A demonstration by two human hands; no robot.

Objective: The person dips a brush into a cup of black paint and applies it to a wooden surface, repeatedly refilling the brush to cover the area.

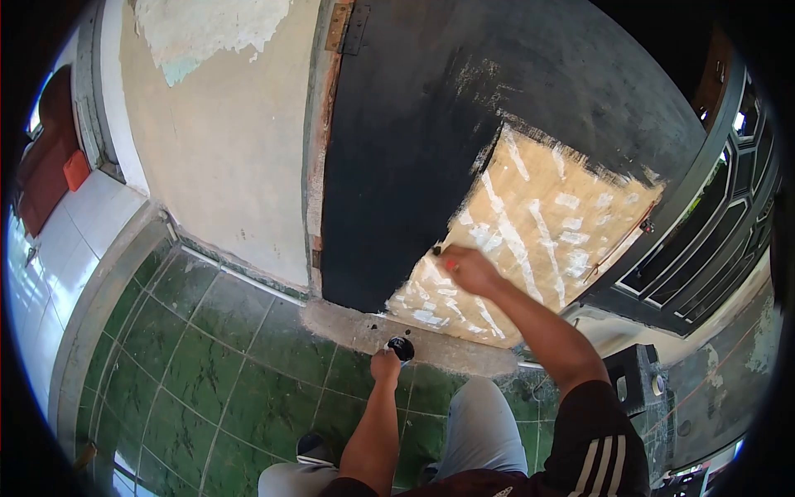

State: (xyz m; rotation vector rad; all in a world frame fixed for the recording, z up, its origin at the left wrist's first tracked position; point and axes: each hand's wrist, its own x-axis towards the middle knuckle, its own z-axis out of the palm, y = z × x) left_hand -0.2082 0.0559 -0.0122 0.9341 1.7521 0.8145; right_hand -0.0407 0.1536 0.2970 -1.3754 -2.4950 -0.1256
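Observation:
My right hand (468, 269) is closed around a small paintbrush (450, 264) with a red handle. Its black bristles touch or nearly touch the door (389, 166), at the border between black paint and a bare tan patch (530, 224) streaked with white. Low down, just above the floor, my left hand (384, 367) grips a small cup of black paint (402, 346). The cup's dark inside faces up, while its outer wall is mostly hidden by my fingers.
A hinge (354, 31) joins the door to its frame at upper left. Green tiles (273, 356) cover the floor, with a concrete sill (348, 323) below the door. To the right stand a dark metal grille (696, 248) and a black box-like object (629, 377).

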